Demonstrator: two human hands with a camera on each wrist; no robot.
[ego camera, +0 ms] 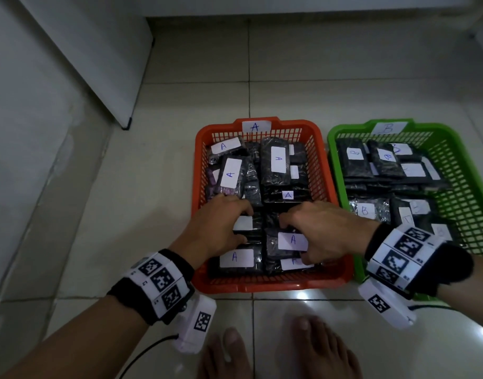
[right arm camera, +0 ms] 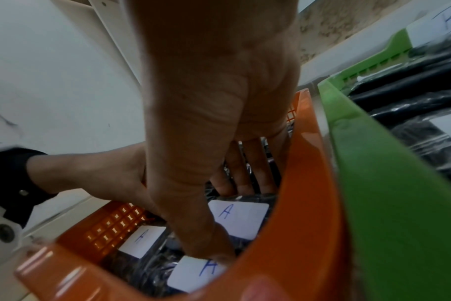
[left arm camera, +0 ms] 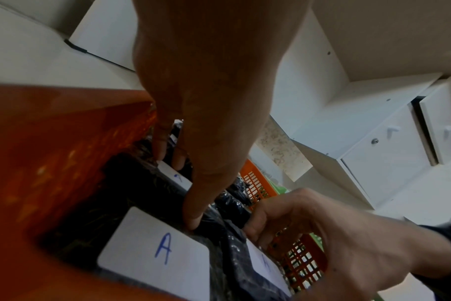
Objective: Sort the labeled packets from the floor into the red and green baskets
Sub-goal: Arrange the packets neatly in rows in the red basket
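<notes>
Red plastic mesh forms the left-hand basket point(ego camera: 321, 157), which is marked with a card reading A and is nearly filled with dark packets, each bearing a white label with a handwritten A; the matching letters suggest the packets are grouped by label. Inside its near half, the left hand point(ego camera: 221, 222) is lowered onto one packet point(ego camera: 247, 224), with fingers curled over the far edge and thumb at the near edge, apparently to seat it among its neighbours. Just beside it, the right hand point(ego camera: 319, 231) is closed in the same pinching way on another A-labelled packet point(ego camera: 291, 242), fingers at the far edge and thumb at the near one. To the right, touching the red basket, a green basket point(ego camera: 461, 192) marked B is seen, holding packets labelled B. No packets are visible on the surrounding tiled floor point(ego camera: 152, 187), so the sorting is judged nearly finished.
</notes>
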